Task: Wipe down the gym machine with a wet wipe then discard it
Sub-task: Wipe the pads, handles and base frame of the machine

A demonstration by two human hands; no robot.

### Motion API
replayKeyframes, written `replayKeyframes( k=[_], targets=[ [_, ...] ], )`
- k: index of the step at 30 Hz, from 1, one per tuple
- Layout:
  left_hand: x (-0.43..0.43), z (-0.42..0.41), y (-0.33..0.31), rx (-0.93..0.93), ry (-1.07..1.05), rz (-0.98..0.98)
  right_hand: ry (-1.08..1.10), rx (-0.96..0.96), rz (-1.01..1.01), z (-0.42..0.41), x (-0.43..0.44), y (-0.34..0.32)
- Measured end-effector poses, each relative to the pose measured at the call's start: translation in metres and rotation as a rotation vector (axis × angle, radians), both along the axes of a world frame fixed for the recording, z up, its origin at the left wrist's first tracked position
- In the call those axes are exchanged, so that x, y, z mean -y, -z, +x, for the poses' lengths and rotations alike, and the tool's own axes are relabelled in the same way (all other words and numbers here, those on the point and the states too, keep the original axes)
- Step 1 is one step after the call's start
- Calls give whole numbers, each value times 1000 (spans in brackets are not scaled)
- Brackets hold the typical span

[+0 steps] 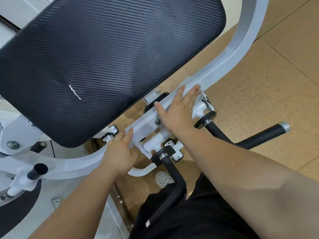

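Flat-fingered right hand (177,114) presses wet wipe (200,97) onto the white frame bar (224,66) running lower-left to upper-right.

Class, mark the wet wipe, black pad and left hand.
wet wipe (200,97), head view, edge beyond the fingertips.
black pad (107,56), head view, centre of ribbed face.
left hand (119,153), head view, back of hand.

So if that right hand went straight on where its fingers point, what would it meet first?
Likely nothing: the right hand, flat on the wipe, points along the white frame, which looks bare to the picture's edge.
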State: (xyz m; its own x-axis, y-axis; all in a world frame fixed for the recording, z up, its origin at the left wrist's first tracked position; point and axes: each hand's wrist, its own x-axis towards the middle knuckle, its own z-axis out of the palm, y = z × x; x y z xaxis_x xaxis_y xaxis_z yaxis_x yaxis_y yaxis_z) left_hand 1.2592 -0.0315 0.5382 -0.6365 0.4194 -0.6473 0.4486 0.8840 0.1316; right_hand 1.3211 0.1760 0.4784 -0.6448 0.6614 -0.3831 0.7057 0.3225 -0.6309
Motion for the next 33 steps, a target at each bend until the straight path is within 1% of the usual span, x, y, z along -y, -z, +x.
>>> replayKeyframes(
  k=[2,5,7,9,10,12,15,18,19,20,22,23,24,25,27,30,32,33],
  targets=[
    [2,-1,2,-7,-17,15,-128,27,83,7,14,-2],
    [10,-1,4,7,-8,78,-470,86,249,25,53,-4],
    [19,-1,5,-15,22,133,-649,82,270,34,81,-6],
    [32,-1,6,-93,89,149,-726,74,238,36,106,-4],
    [39,0,5,-126,122,143,-720,86,228,36,115,-3],
    [55,3,3,-155,150,107,-608,97,211,32,125,0],
    [78,6,0,-150,148,37,-413,104,227,20,134,2],
    [97,2,-3,-124,142,1,-297,159,185,-3,145,-1],
    [103,0,-4,-117,137,-6,-330,184,194,-9,151,-4],
    [109,-2,-5,-126,138,-7,-438,204,248,-13,158,-7],
    [116,-5,-6,-177,167,-14,-776,166,401,-13,168,-6],
    [121,-6,-5,-190,182,-29,-926,139,442,-11,169,-6],
    [125,-8,-5,-185,191,-50,-1016,115,463,-11,164,-6],
    [130,-9,-3,-168,196,-72,-1046,88,485,-13,154,-5],
    [137,-10,0,-139,209,-82,-992,109,572,-14,122,-3],
    [140,-9,1,-145,230,-50,-832,282,683,-5,67,-8],
    [139,-10,0,-132,218,-39,-743,379,676,3,55,-13],
    [138,-11,0,-126,214,-39,-699,391,650,3,61,-15]
  ],
)
